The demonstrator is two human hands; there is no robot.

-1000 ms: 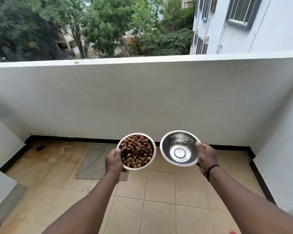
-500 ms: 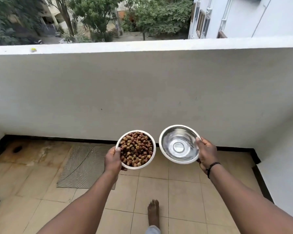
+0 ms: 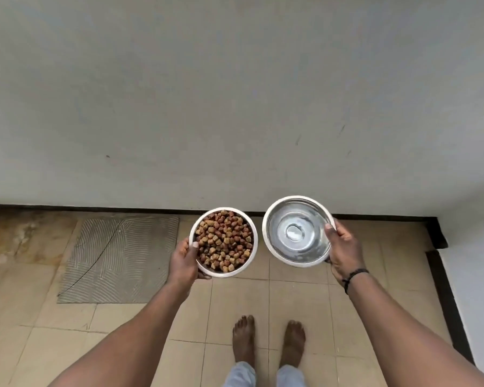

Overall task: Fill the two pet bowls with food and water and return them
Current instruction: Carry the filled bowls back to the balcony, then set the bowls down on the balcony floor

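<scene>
Held over the tiled floor (image 3: 296,300): my left hand (image 3: 183,262) grips kibble bowl (image 3: 223,242) by rim, right hand (image 3: 342,247) grips water bowl (image 3: 296,231) likewise; steel, stiff, prob. slick (water sloshes), so I keep both level.

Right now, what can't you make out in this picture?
Head view only:
- Water level in the steel bowl: clear and glary, can't judge.
- Left hand fingers: hidden under the kibble bowl.
- Right hand fingers: behind its bowl.
- Legs: cut off by the bottom edge.
</scene>
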